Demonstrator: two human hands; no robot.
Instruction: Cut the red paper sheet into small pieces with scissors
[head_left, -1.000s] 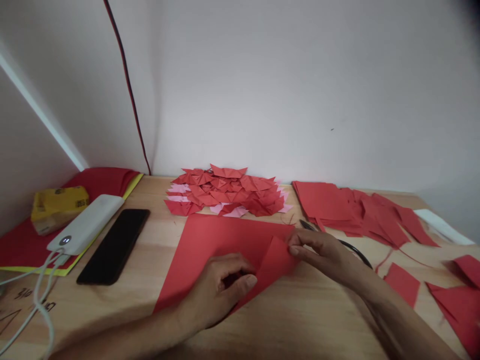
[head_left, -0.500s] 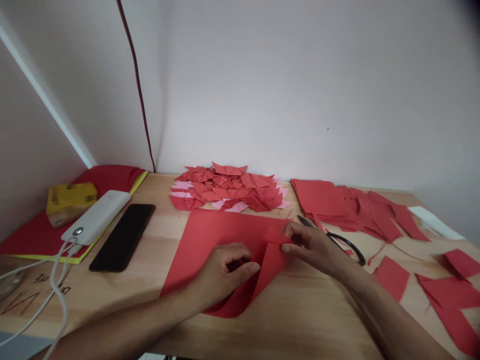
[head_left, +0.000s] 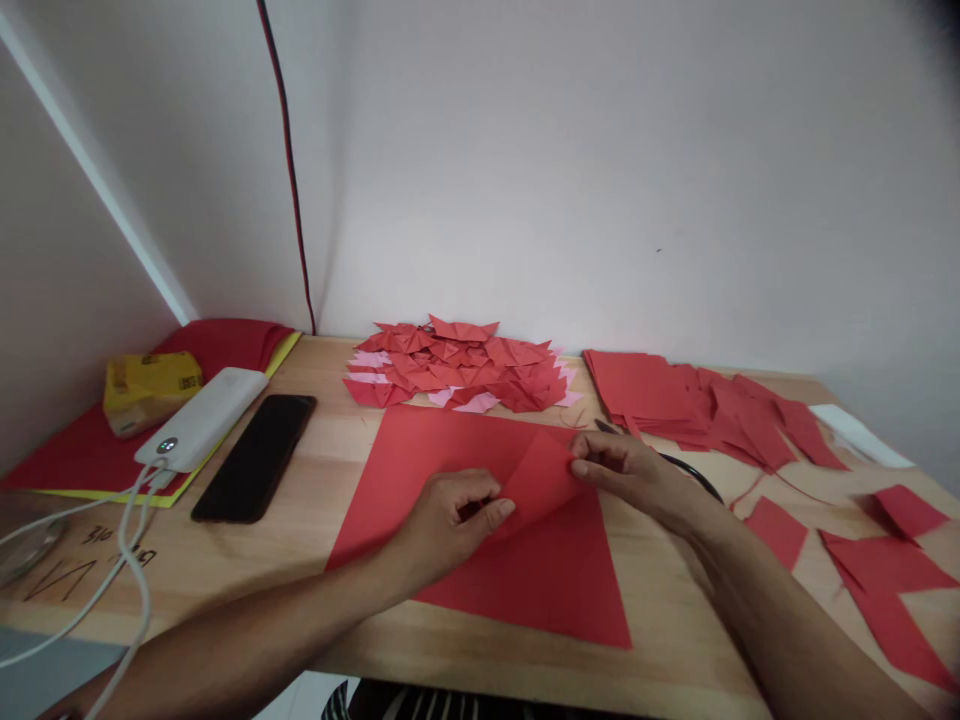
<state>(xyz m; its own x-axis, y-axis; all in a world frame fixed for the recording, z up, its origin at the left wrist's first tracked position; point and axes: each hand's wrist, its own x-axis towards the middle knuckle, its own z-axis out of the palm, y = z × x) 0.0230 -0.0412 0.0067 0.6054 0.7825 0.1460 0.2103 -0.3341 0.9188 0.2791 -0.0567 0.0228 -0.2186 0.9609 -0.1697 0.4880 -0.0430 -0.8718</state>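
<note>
Head cam, so what's the left hand [head_left: 450, 515] doing?

– Hanging over the middle of a large red sheet [head_left: 540, 590] that's lying flat on the wooden table [head_left: 675, 620]. Thumb and index are curled close together at the left edge of a small red sheet [head_left: 540, 480]. Honestly can't tell if they're really gripping it or just touching.

– And the right hand [head_left: 634, 475]?

– That one's clearer: thumb and fingertips are pinching the small sheet at its right side. So the small piece is tilted up between the two hands, over the big one.

– Anything else nearby?

– Yep, black scissors [head_left: 691, 467] partly hidden behind the right hand, with a stack of red sheets [head_left: 637, 385] just past them. Folded paper pile [head_left: 457, 365] sits right behind the big sheet, mostly red with some pink poking out.

– What's on the left?

– Black phone [head_left: 255, 458] lying flat, then a white power bank [head_left: 202, 420] with cables plugged in, next to a yellow pack [head_left: 154, 392].
</note>
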